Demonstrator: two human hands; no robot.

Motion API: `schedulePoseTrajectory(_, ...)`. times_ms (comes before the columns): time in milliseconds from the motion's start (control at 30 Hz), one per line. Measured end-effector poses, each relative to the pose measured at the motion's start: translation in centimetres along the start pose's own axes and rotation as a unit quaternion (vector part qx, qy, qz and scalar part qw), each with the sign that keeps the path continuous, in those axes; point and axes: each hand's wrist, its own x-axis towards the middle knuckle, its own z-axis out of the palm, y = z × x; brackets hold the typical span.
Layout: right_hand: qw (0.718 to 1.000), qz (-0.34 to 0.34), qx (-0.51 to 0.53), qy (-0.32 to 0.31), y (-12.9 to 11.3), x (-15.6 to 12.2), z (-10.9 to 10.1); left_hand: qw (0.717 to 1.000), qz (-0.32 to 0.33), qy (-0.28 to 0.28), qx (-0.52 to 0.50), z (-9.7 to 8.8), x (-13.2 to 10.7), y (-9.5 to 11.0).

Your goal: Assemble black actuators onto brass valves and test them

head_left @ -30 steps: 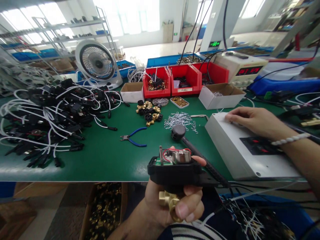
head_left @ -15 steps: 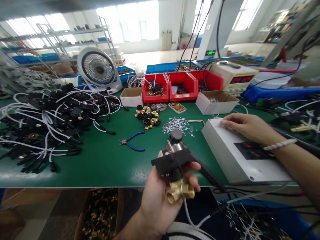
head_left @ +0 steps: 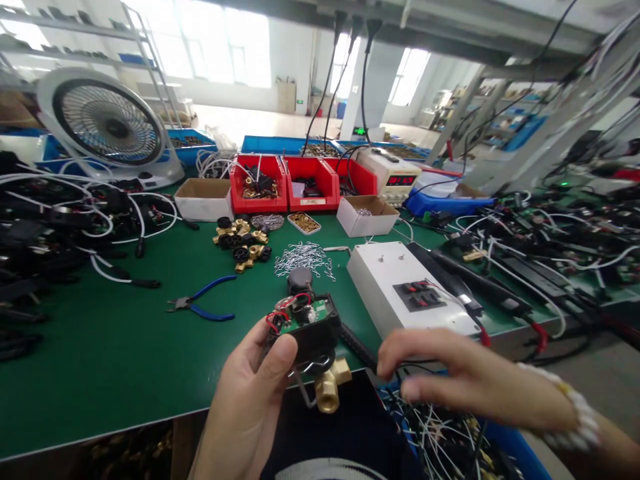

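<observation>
My left hand (head_left: 253, 387) is closed around a motorised valve assembly (head_left: 313, 340), its thumb pressed on the black housing. A green circuit board and red wires show on the housing's open side. A brass fitting (head_left: 327, 392) sticks out below, and a round dark grey cap stands above. To the right, my right hand (head_left: 450, 377) hovers with index finger and thumb apart and nothing seen between them. Its fingertips are close to a black ribbed tube (head_left: 357, 343). Behind this hand lies a white box with switches and black-red terminals (head_left: 400, 287).
Blue-handled pliers (head_left: 205, 300) lie on the green bench, left of a pile of metal clips (head_left: 303, 259). Brass fittings (head_left: 243, 240), red bins (head_left: 257, 200) and a fan (head_left: 107, 127) stand farther back. Wired units (head_left: 60, 213) crowd the left; a blue crate (head_left: 515, 450) sits below right.
My right hand has left the top of the white box and come down toward my left hand. The valve assembly has been turned, showing its circuit board. The view has swung right.
</observation>
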Motion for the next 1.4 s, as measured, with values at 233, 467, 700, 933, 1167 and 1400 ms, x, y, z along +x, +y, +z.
schedulePoseTrajectory(233,0.956,0.055,-0.27,-0.099,5.1,-2.2,11.1,0.998,0.028,-0.052,0.008,-0.8,0.3,-0.2)
schedulePoseTrajectory(467,0.959,0.043,-0.262,-0.096,9.3,-1.5,13.4,0.999,0.032,-0.034,0.009,-0.7,0.2,-0.2)
schedulePoseTrajectory(700,0.963,0.053,-0.25,-0.088,10.8,-1.6,13.4,0.999,0.028,-0.03,0.001,-0.6,0.2,-0.2)
schedulePoseTrajectory(933,0.966,0.067,-0.235,-0.078,12.3,-1.9,13.6,0.999,0.024,-0.043,-0.009,-0.6,0.2,-0.1)
schedulePoseTrajectory(1167,0.972,0.058,-0.216,-0.067,13.3,-2.6,13.2,0.999,0.014,-0.043,0.003,-0.7,0.2,0.0)
schedulePoseTrajectory(1400,0.983,0.011,-0.179,-0.05,13.2,-3.0,13.6,1.0,0.013,-0.021,0.001,-0.2,0.2,0.1)
